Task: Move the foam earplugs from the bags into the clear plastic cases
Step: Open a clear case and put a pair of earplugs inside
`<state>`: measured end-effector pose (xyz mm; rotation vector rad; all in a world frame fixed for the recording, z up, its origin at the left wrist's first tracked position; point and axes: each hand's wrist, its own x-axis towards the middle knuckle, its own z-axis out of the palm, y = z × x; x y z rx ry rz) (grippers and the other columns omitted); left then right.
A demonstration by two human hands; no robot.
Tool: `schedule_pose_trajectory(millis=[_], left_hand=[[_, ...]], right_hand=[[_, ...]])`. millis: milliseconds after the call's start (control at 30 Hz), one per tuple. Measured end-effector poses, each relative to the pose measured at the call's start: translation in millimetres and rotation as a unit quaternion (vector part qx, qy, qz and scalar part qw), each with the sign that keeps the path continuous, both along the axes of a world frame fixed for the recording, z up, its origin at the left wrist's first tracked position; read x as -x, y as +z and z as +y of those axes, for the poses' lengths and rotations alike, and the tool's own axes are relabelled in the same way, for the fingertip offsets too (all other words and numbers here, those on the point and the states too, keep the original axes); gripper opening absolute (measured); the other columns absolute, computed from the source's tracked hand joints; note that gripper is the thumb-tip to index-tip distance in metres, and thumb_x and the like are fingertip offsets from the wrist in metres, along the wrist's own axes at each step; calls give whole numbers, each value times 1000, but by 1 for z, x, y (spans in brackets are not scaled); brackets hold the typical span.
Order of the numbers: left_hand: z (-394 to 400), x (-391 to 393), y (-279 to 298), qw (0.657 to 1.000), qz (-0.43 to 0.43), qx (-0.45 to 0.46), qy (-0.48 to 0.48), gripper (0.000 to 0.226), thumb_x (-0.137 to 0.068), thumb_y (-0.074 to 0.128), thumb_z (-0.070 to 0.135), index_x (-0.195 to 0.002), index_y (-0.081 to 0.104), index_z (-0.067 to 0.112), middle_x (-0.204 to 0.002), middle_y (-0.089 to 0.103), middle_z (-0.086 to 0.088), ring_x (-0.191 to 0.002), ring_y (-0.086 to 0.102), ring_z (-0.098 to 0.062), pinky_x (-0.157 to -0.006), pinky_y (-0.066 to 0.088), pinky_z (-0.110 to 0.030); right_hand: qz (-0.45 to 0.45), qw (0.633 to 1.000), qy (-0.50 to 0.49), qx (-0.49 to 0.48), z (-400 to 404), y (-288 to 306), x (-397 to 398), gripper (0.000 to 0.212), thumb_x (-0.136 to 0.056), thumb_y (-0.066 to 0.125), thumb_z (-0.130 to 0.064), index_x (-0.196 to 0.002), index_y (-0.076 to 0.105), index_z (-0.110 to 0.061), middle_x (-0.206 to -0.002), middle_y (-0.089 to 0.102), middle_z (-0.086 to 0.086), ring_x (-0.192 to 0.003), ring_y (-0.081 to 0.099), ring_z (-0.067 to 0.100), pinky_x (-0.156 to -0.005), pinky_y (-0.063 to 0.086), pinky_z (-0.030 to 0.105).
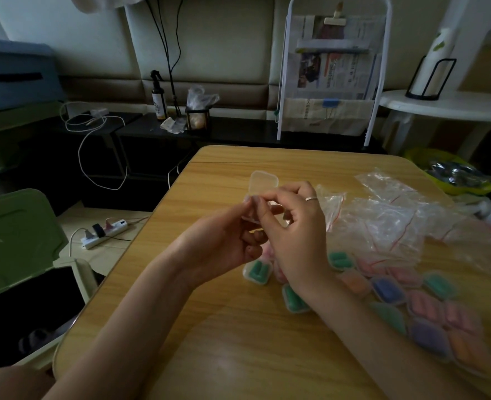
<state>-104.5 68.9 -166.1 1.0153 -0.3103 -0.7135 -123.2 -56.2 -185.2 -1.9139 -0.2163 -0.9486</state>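
Dim daylight falls on a wood-grain worktop (238, 327) in a cluttered room, with a newspaper rack (331, 76) standing beyond its far edge and a power strip (104, 233) on the floor to the left. Above the middle of the worktop the person holds one small clear plastic case (263, 183), its lid tipped up and open. The left hand (224, 241) grips the case from below, fingers curled round its base. The right hand (293, 223) is bent over the opening, thumb and forefinger pinched together at the rim; whether an earplug sits between those fingers cannot be told, since they hide it. To the right lies a loose heap of crumpled zip bags (382, 220), and nearer, across the right side, a spread of filled cases (406, 307) showing green, pink, blue, purple and orange plugs; one green-filled case (257, 271) sits just below the hands.

The step in hand looks like loading or closing this case. To do it well, the left hand should keep the base level so nothing rolls out, the plugs should lie side by side flat inside, and the lid should be pressed down only once no foam overhangs the rim.
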Motion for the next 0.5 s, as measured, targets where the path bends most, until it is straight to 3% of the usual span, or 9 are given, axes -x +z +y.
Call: schedule_pose_trajectory(millis=[100, 200, 333, 433, 500], left_hand=[[0, 3, 3, 998, -34, -45, -10, 40, -90, 44, 32, -111, 66, 6, -79, 59, 4, -58, 44, -3, -54, 38, -17], [-3, 3, 2, 998, -39, -51, 0, 39, -95, 41, 27, -112, 61, -2, -70, 58, 2, -57, 45, -3, -54, 40, -16], [-2, -4, -1, 995, 50, -28, 85, 31, -100, 34, 16, -93, 57, -2, -73, 56, -7, -58, 54, -8, -59, 51, -18], [3, -8, -2, 986, 104, 26, 124, 33, -102, 31, 14, -100, 57, -5, -89, 63, -15, -72, 64, -15, -66, 58, -24], [4, -6, 1, 987, 112, 36, 113, 36, -102, 28, 15, -107, 55, -8, -89, 66, -17, -74, 68, -18, -64, 58, -26]], right_hand=[[0, 1000, -13, 11, 1, 1, 3, 12, -87, 66, -18, -97, 59, -19, -92, 45, -9, -74, 47, 1, -62, 44, 10], [0, 1000, -3, -13, 1, 3, 4, 15, -88, 63, -15, -100, 53, -16, -91, 45, -8, -73, 46, 3, -65, 46, 12], [-24, 1000, 11, -2, 0, 5, 4, 6, -91, 58, -15, -96, 54, -13, -87, 50, -4, -74, 46, 4, -66, 42, 16], [-4, 997, 31, 69, 1, 3, 3, 11, -86, 61, -22, -94, 63, -15, -89, 51, -8, -84, 49, 3, -72, 40, 13], [-6, 990, 40, 135, 3, 1, 3, 14, -83, 66, -25, -94, 69, -16, -91, 53, -5, -89, 50, 9, -76, 44, 20]])
